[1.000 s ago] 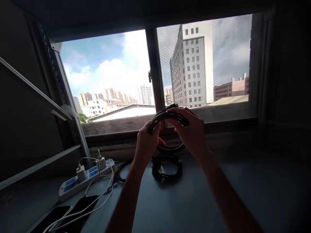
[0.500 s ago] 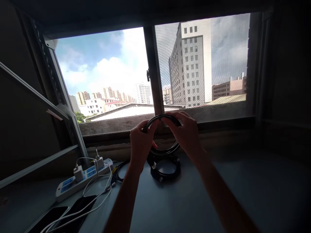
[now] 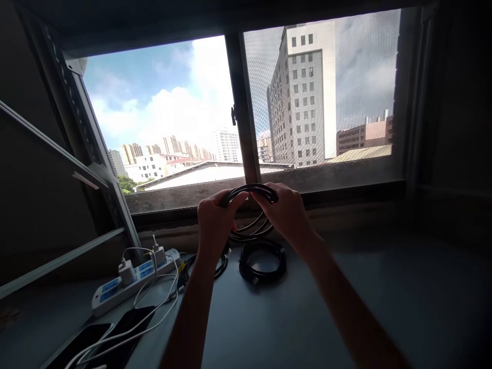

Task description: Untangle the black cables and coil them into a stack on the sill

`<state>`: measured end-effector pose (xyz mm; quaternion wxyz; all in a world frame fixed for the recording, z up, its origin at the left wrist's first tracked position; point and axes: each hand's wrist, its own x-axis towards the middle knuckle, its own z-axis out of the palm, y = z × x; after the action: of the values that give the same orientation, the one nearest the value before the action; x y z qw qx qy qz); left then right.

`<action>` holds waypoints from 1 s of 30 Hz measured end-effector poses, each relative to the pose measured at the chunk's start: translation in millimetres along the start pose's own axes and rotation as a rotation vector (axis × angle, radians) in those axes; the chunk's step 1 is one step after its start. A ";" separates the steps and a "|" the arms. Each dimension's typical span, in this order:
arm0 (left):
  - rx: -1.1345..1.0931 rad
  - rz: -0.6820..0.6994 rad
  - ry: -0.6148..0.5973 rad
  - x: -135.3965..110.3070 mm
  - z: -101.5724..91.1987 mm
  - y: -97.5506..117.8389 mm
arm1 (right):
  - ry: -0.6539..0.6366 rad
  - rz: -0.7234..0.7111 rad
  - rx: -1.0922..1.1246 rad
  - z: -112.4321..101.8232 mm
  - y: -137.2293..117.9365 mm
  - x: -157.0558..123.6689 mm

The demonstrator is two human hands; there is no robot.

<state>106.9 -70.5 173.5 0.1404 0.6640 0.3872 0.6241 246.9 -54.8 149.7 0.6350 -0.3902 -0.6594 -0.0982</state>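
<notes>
Between both hands a coiled black cable (image 3: 249,187) is held up above the table, in front of the window. My left hand (image 3: 217,220) is closed around the left side of the loops, thumb along the inside. On the right side, my right hand (image 3: 286,212) grips the same coil. The lower loops hang a little apart. A light-coloured plug (image 3: 228,253) shows below my left hand. Beneath the held coil, another coiled black cable (image 3: 263,262) lies on the table. A further dark cable coil (image 3: 221,267) lies partly behind my left forearm.
A white power strip (image 3: 138,279) with two chargers stands at the left, white cords trailing from it. Two dark flat devices, one a phone-like slab (image 3: 123,333), lie at the lower left. A metal frame (image 3: 103,133) rises beside the window. The tabletop (image 3: 261,328) is grey-blue.
Both hands have shifted slightly left with the cable. Its loops have spread and tilted, and the plug end has moved left, away from over the coil on the table.
</notes>
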 end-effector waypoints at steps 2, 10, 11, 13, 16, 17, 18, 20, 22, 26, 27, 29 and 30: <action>-0.002 -0.013 0.005 0.6 0.0 -1.1 | -0.005 0.028 0.024 -0.9 -2.2 0.2; -0.060 0.018 0.058 2.5 3.3 -10.4 | 0.000 0.123 0.091 -11.6 -6.5 0.7; -0.066 0.033 0.063 2.8 2.7 -11.3 | -0.010 0.116 0.102 -13.3 -7.1 0.4; -0.088 0.049 0.070 3.1 0.8 -12.1 | -0.035 0.086 0.097 -16.3 -8.8 -0.1; -0.119 0.045 0.097 3.5 -2.5 -11.5 | -0.073 0.050 0.087 -20.0 -13.0 -0.6; -0.129 0.038 0.107 3.8 -3.3 -11.2 | -0.093 0.046 0.104 -21.2 -15.1 -0.8; -0.142 0.026 0.112 4.1 -3.9 -10.8 | -0.117 0.047 0.128 -22.5 -17.5 -1.1; -0.184 -0.004 0.106 4.4 -4.0 -9.7 | -0.165 0.053 0.181 -25.7 -22.8 -1.8; -0.241 -0.036 0.088 3.9 -3.3 -7.8 | -0.207 0.066 0.223 -29.6 -26.7 -2.6; -0.326 -0.040 0.042 -0.1 -2.7 -2.0 | -0.279 0.114 0.283 -35.6 -24.7 -2.9; -0.340 -0.033 0.039 -1.0 -2.7 -1.0 | -0.295 0.128 0.301 -35.9 -22.5 -2.5; -0.351 -0.015 0.061 -1.9 -2.3 -0.3 | -0.310 0.148 0.323 -34.6 -18.6 -1.6; -0.357 -0.010 0.080 -2.0 -1.6 -0.3 | -0.314 0.160 0.339 -33.3 -17.6 -1.1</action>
<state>105.4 -72.2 172.1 0.2436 0.6012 0.2787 0.7082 260.9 -88.0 161.0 0.5868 -0.3394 -0.7242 0.1265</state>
